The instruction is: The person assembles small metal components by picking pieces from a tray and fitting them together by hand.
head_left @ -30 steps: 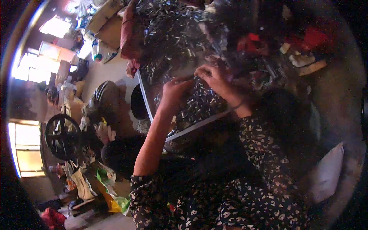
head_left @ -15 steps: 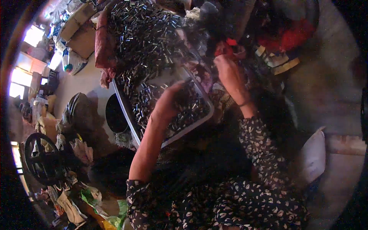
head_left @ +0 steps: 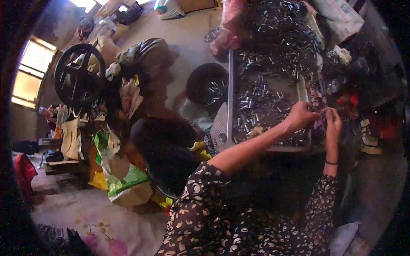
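Note:
A wide tray (head_left: pixel 231 98) with a pale rim holds many small shiny metal cylinders (head_left: pixel 247 102). Over its right edge, my left hand (head_left: pixel 302 115) and my right hand (head_left: pixel 332 121) meet with their fingertips nearly touching. The left fingers are bent and pinched. Those of the right are closed too, thumb against forefinger. Whatever sits between the fingertips is too small and dark to make out. Just beyond the hands, crumpled reddish cloth (head_left: pixel 316 96) lies along the tray's side. A dark band circles my right wrist.
Left of the tray stands a round black tub (head_left: pixel 200 87) with a few metal pieces inside. A pink cloth roll (head_left: pixel 232 23) lies on the tray's far left corner. Further left are a black handwheel (head_left: pixel 80 76) and a green and white sack (head_left: pixel 124 181).
The view has swung left, so the tray now appears further right. My left hand has left the cylinders and come up beside my right hand.

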{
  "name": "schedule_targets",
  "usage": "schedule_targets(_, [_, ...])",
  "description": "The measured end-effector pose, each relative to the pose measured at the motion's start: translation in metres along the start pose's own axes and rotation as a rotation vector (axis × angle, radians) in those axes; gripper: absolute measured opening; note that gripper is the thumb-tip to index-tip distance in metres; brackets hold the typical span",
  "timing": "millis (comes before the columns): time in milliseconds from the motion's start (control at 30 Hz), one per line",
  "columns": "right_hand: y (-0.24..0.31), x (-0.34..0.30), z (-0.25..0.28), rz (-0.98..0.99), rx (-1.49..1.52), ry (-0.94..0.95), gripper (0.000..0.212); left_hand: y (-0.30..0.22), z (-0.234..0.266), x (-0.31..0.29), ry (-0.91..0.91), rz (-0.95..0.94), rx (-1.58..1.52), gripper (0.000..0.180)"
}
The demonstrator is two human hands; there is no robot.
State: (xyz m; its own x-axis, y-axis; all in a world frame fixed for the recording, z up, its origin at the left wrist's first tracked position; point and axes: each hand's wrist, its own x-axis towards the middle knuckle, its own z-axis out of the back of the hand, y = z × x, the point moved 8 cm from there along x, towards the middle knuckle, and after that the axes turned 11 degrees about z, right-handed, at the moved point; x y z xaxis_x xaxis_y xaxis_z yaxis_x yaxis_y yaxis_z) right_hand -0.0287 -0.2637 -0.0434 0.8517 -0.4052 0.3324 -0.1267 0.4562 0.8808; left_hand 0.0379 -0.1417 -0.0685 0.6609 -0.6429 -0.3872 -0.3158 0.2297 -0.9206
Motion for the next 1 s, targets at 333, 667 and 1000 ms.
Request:
schedule_targets(333, [0.005, -0.003, -0.010, -0.014, 0.011, 0.040, 0.026, 0.002, 0.002, -0.005, 0.059, 0.044, -0.041, 0.024])
schedule_targets(667, [0.078, -0.023, 0.112, 0.488, -0.472, -0.464, 0.016, -0.013, -0.015, -0.007, 0.164, 0.108, -0.167, 0.019])
schedule_targets(1000, [0.185, -0.034, 0.236, 0.654, -0.990, -1.001, 0.034, -0.012, -0.034, 0.029, 0.241, 0.006, 0.002, 0.019])
